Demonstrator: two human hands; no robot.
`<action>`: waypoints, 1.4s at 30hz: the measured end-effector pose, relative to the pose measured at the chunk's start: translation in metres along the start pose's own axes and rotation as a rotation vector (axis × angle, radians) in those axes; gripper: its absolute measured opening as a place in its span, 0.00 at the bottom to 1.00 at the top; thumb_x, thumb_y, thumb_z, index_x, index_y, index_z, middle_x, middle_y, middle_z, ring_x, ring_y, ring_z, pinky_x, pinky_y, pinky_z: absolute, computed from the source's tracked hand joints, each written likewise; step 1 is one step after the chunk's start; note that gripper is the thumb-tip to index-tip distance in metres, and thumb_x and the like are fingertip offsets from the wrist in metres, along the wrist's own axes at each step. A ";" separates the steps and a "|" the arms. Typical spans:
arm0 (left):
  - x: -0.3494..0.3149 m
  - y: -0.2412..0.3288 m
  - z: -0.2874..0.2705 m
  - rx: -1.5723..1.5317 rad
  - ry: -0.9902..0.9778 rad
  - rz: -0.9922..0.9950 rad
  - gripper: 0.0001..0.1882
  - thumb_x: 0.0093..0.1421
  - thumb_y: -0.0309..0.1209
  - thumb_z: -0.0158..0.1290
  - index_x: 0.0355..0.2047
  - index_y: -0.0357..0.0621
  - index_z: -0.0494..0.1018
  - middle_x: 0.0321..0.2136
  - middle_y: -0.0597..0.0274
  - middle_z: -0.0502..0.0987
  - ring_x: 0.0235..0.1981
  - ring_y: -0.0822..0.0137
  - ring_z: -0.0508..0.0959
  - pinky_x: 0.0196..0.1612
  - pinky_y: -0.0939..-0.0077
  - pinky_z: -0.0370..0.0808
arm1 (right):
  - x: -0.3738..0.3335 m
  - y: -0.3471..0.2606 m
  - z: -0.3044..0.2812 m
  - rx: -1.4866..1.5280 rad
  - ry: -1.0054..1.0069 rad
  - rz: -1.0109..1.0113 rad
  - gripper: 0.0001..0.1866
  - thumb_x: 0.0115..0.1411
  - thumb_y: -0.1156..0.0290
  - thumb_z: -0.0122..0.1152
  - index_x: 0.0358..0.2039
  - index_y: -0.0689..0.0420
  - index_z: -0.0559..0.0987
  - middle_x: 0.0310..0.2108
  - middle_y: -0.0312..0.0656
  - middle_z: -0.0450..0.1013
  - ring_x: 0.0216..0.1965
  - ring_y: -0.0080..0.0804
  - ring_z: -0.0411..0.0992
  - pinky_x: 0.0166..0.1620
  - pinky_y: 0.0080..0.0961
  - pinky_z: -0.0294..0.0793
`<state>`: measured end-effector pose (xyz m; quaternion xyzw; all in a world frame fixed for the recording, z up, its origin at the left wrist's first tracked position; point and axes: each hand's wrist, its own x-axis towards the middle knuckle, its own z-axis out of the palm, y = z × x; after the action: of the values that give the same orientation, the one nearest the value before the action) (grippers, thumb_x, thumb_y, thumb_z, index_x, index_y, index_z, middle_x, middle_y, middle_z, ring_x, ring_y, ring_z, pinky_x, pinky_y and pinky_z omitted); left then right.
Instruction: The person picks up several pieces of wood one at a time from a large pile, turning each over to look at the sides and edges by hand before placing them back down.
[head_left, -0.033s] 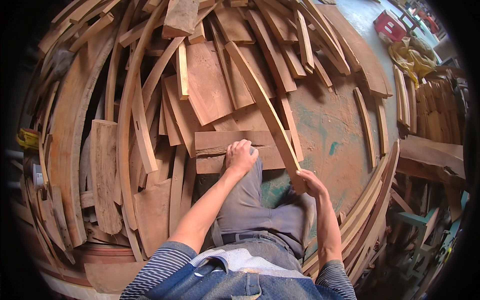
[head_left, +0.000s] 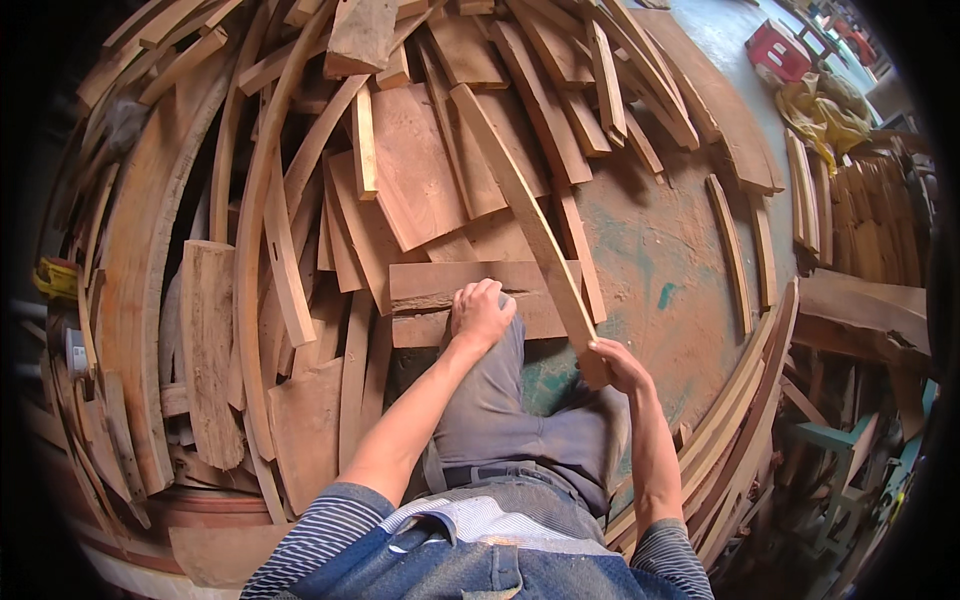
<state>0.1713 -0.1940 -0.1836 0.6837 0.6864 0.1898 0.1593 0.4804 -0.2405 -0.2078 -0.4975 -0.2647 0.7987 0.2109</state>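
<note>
My right hand [head_left: 622, 366] is closed round the near end of a long, narrow wooden strip [head_left: 534, 225]. The strip slants away to the upper left, over the piled boards. At my knee, my left hand [head_left: 481, 316] is closed with its fingers curled; a small grey bit shows beside it, too unclear to name. Behind that hand lies a short board [head_left: 425, 279] with a dark crack running along it. The strip passes over the right part of this board.
Boards and offcuts [head_left: 415, 165] heap up ahead and to the left, with a thick squared log [head_left: 212, 350] among them. Long strips [head_left: 740, 400] lean at my right. Farther right are a red plastic stool [head_left: 778, 52] and a yellowish sack [head_left: 825, 110]. Sawdust covers the greenish floor [head_left: 660, 250].
My right hand and the near end of the strip have shifted very slightly to the left. My left hand stays where it was.
</note>
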 end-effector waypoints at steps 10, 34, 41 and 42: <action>0.003 -0.006 0.000 0.063 -0.050 -0.024 0.20 0.57 0.45 0.55 0.41 0.41 0.78 0.45 0.54 0.80 0.49 0.51 0.76 0.56 0.55 0.69 | 0.008 0.003 0.047 -0.317 0.410 -0.126 0.25 0.56 0.51 0.68 0.38 0.63 0.78 0.24 0.34 0.72 0.22 0.22 0.67 0.24 0.24 0.66; -0.001 -0.001 -0.001 0.041 -0.239 -0.020 0.27 0.59 0.51 0.55 0.51 0.45 0.77 0.47 0.45 0.80 0.50 0.45 0.78 0.54 0.53 0.73 | -0.322 0.325 0.070 0.057 1.474 -0.099 0.23 0.52 0.53 0.74 0.37 0.61 0.84 0.31 0.37 0.79 0.32 0.23 0.73 0.37 0.25 0.72; -0.001 -0.004 0.000 0.066 -0.164 0.007 0.27 0.58 0.49 0.56 0.52 0.45 0.77 0.50 0.50 0.79 0.52 0.49 0.77 0.55 0.56 0.73 | -0.510 0.355 -0.010 -0.533 1.892 0.324 0.33 0.50 0.49 0.73 0.50 0.59 0.79 0.43 0.52 0.78 0.45 0.47 0.77 0.51 0.41 0.75; -0.002 0.000 -0.003 0.053 -0.174 -0.019 0.27 0.58 0.48 0.57 0.51 0.43 0.77 0.51 0.51 0.79 0.54 0.50 0.76 0.57 0.56 0.71 | -0.537 0.354 -0.028 -0.786 1.838 0.759 0.31 0.52 0.53 0.72 0.53 0.56 0.77 0.47 0.50 0.75 0.47 0.52 0.75 0.50 0.49 0.75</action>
<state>0.1704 -0.1962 -0.1811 0.6951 0.6812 0.1101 0.2018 0.7030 -0.8299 -0.0747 -0.9915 -0.0711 -0.0106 -0.1080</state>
